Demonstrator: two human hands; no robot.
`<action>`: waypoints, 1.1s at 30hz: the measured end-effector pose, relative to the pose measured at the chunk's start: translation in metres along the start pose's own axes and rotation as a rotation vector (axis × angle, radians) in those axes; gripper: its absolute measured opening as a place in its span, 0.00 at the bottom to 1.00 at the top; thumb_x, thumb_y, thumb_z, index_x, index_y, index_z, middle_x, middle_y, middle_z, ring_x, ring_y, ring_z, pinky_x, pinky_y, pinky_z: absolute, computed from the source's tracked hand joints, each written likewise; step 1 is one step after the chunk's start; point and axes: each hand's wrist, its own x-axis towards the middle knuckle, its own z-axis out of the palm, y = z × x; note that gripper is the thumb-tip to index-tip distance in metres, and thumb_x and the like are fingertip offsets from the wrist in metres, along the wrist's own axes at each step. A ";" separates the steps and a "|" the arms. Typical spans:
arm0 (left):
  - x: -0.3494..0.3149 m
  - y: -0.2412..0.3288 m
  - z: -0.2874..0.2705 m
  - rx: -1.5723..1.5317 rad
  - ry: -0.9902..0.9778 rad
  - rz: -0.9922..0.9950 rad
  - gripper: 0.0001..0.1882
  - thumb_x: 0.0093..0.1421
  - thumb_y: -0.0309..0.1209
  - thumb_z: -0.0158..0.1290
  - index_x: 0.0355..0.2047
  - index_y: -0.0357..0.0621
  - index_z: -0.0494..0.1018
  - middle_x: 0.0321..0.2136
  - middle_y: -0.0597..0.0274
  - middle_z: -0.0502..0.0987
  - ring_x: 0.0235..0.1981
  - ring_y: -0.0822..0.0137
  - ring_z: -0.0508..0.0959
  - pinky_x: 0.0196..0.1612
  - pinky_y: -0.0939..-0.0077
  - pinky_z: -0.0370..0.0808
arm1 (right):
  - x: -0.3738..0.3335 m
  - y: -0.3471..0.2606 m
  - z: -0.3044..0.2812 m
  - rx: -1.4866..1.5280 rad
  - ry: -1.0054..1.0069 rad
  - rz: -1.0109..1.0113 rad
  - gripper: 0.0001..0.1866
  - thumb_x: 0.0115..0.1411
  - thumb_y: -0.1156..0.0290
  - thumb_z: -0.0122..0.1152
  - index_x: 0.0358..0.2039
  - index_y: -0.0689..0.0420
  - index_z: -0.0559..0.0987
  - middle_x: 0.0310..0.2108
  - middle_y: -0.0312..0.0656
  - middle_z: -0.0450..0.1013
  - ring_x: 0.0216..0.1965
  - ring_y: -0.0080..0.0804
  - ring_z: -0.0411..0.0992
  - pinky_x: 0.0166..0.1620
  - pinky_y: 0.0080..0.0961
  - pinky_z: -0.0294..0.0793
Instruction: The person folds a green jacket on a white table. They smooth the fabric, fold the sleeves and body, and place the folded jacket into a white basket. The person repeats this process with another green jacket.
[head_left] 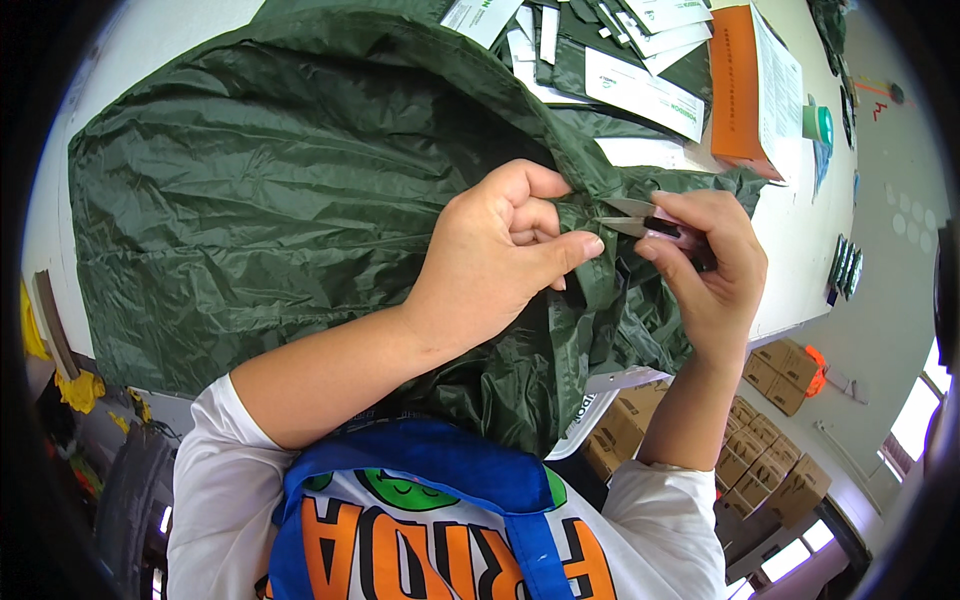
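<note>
Dark green, shiny fabric (pixel 260 220) with a sewn edge spreads over the table and hangs down in front of me. My left hand (pixel 510 235) pinches a gathered seam of it between thumb and fingers. Just right of that, my right hand (pixel 715 245) is closed round small thread snips (pixel 672 229). Their two pointed blades are parted and touch or nearly touch the fabric beside my left fingertips. Whether a thread lies between the blades is too small to tell.
White printed cards (pixel 640 95) and dark green folded pieces lie at the table's far side. An orange box (pixel 745 90) stands at the far right, near a green-and-white roll (pixel 820 125). Cardboard boxes (pixel 765 455) are stacked on the floor at right. The white table (pixel 780 300) ends there.
</note>
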 end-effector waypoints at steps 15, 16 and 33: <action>-0.002 0.003 0.001 -0.013 0.004 -0.013 0.17 0.56 0.24 0.59 0.41 0.32 0.65 0.21 0.65 0.74 0.22 0.79 0.73 0.25 0.86 0.71 | 0.002 0.004 0.009 0.065 0.066 -0.028 0.13 0.44 0.79 0.71 0.34 0.61 0.81 0.28 0.39 0.75 0.27 0.24 0.70 0.29 0.17 0.68; -0.002 0.003 0.000 -0.011 0.004 -0.010 0.17 0.56 0.24 0.59 0.41 0.32 0.65 0.21 0.65 0.74 0.22 0.79 0.73 0.25 0.86 0.71 | 0.000 0.006 0.008 0.135 0.089 0.028 0.13 0.45 0.79 0.70 0.34 0.61 0.81 0.28 0.38 0.75 0.27 0.23 0.69 0.29 0.16 0.67; -0.003 0.004 0.003 -0.004 -0.014 -0.023 0.16 0.55 0.20 0.58 0.41 0.36 0.65 0.22 0.67 0.74 0.23 0.79 0.74 0.26 0.85 0.74 | -0.001 0.002 0.007 -0.013 0.053 -0.031 0.15 0.42 0.77 0.72 0.34 0.60 0.81 0.26 0.38 0.74 0.26 0.24 0.69 0.28 0.17 0.66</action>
